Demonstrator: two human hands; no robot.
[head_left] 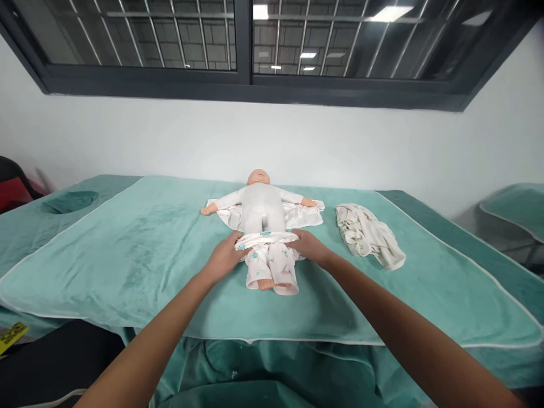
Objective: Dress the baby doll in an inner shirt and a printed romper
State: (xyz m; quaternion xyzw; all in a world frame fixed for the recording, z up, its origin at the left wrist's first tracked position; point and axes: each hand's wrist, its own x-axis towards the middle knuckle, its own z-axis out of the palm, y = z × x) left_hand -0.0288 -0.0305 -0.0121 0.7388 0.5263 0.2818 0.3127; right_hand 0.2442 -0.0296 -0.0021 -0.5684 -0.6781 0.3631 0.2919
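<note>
A baby doll point(262, 207) lies on its back, head toward the wall and arms spread wide. White printed baby pants point(272, 263) cover its legs, and one foot shows at a leg opening. My left hand point(225, 255) grips the waistband at its left side. On the opposite side, my right hand point(309, 245) has its fingers closed on the same waistband. The waistband sits around the doll's upper legs, below its bare white torso. Under the doll's arms a white cloth garment point(304, 215) is spread out.
A crumpled cream cloth point(368, 235) lies right of the doll. Green covers point(127, 249) drape the massage-style bed, which has a face hole point(70, 202) at left. Behind it stand a white wall point(272, 141) and a barred window point(244, 85).
</note>
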